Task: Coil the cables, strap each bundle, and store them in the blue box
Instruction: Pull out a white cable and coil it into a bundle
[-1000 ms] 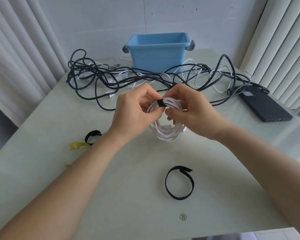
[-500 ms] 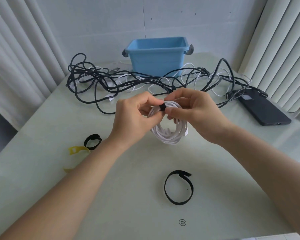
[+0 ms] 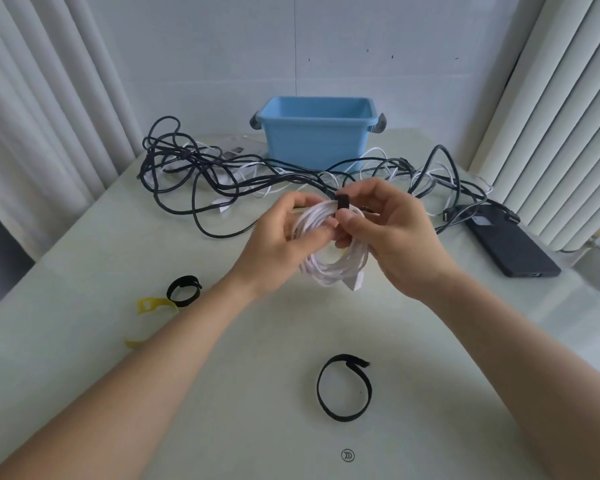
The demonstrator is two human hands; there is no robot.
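Note:
A coiled white cable (image 3: 329, 268) hangs above the table's middle, held between both hands. A black strap (image 3: 342, 202) is wrapped round the top of the coil. My left hand (image 3: 281, 244) grips the coil from the left. My right hand (image 3: 392, 237) pinches the black strap with thumb and fingers from the right. The blue box (image 3: 314, 136) stands at the back of the table, upright, its inside not visible. A tangle of black and white cables (image 3: 222, 178) lies in front of the box.
A looped black strap (image 3: 343, 388) lies near the table's front. A smaller black strap (image 3: 183, 291) and a yellow strap (image 3: 149, 306) lie at the left by my forearm. A black flat device (image 3: 510, 244) sits at the right. Curtains flank both sides.
Both hands have stayed together on the white coil, shifting slightly. The strap now sits tight round the top of the bundle. The camera has tipped a little, showing more wall.

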